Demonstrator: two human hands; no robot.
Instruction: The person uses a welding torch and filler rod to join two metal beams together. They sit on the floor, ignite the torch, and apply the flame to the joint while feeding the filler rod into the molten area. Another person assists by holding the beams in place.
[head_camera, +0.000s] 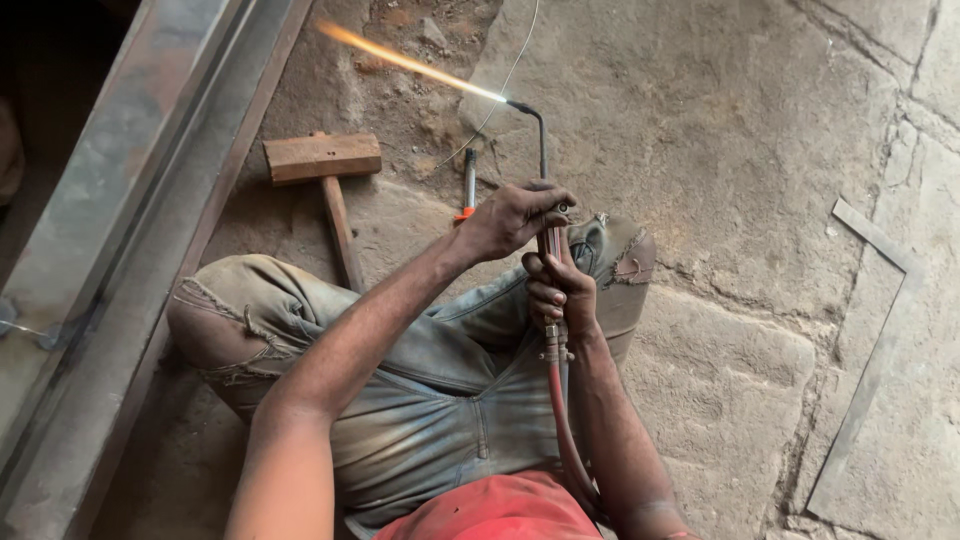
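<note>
left hand (512, 217) and right hand (562, 295) both grip a lit torch (545, 160), flame (405, 62) pointing toward a steel beam (130, 200); mallet (325, 170) on floor.

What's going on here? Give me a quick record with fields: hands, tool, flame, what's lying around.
left hand: grips the top of the torch, at its valves
right hand: grips the torch handle lower down
flame: lit, long and orange, pointing up and left, away from the person
hoses: run from the handle down toward the person
hammer: lies on the stone floor, left of the torch
steel beam: along the left edge
metal angle: flat on the floor, right
</note>
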